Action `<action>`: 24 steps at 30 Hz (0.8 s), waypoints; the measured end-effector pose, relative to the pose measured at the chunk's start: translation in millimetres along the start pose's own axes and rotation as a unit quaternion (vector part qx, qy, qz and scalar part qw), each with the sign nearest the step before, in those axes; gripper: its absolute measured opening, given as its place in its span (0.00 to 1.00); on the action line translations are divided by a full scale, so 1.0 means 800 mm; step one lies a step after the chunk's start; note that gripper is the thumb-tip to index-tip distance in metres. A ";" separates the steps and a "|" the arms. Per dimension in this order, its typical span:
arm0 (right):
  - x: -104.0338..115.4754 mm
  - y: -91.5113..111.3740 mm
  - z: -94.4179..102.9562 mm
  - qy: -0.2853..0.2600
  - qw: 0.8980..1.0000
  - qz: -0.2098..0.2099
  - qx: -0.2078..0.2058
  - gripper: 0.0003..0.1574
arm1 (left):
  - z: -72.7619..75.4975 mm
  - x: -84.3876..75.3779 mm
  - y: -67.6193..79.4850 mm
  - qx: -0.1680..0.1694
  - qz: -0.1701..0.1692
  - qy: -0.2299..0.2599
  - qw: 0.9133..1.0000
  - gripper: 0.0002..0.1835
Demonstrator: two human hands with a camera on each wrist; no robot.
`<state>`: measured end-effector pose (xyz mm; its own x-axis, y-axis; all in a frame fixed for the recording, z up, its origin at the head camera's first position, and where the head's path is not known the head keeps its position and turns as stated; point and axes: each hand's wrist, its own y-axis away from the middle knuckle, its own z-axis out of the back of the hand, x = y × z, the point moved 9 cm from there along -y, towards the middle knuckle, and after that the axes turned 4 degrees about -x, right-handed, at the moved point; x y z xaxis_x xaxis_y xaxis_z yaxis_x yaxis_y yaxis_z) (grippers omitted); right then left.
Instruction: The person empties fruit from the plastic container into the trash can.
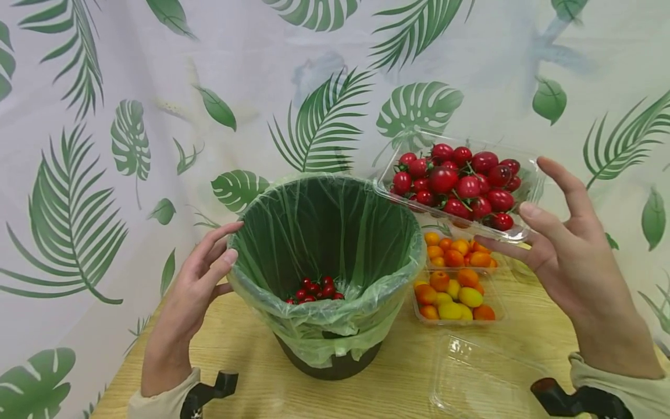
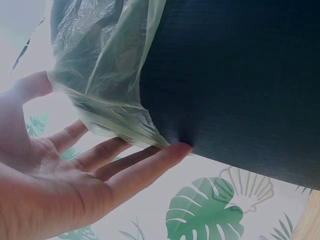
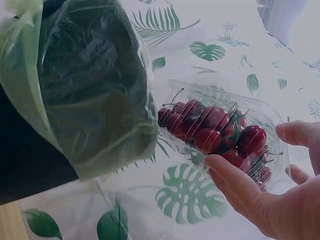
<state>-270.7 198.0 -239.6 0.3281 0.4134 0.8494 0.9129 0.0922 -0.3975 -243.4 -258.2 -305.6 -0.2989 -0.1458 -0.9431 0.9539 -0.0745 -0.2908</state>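
A dark bin stands on the wooden table, lined with a thin green plastic bag. Several red cherry tomatoes lie at its bottom. My left hand touches the left side of the bin near the rim; in the left wrist view its fingers reach out against bag and bin wall. At the bin's right, my right hand holds up a clear plastic box by its right end. Red cherry tomatoes, some with green stems, fill the box, which is tilted with its left end by the rim.
Right of the bin, clear boxes of orange and yellow cherry tomatoes stand on the table. A clear plastic tray or lid lies nearer the front. A leaf-patterned cloth hangs behind.
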 end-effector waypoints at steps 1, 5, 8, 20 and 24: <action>-0.001 -0.001 -0.004 0.000 1.000 0.000 -0.001 0.42 | 0.000 0.000 0.000 0.000 0.000 0.000 1.000 0.25; -0.005 -0.005 -0.025 -0.012 1.000 0.004 0.008 0.41 | 0.002 0.001 0.001 -0.002 0.002 0.002 1.000 0.25; -0.007 -0.008 -0.038 -0.014 1.000 0.004 0.013 0.41 | 0.004 0.002 0.002 -0.004 0.003 0.003 1.000 0.25; -0.015 -0.016 -0.067 0.060 0.998 0.009 0.013 0.43 | 0.005 0.003 0.002 -0.005 0.013 -0.009 1.000 0.26; -0.016 -0.018 -0.074 0.086 0.996 0.009 0.007 0.44 | 0.004 0.003 0.000 -0.003 0.011 -0.007 1.000 0.26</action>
<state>-273.5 137.8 -224.0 0.3823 0.2547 0.8882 0.9032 0.0998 -0.4174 -244.0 -261.6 -307.3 -0.2782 -0.1621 -0.9467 0.9603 -0.0658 -0.2710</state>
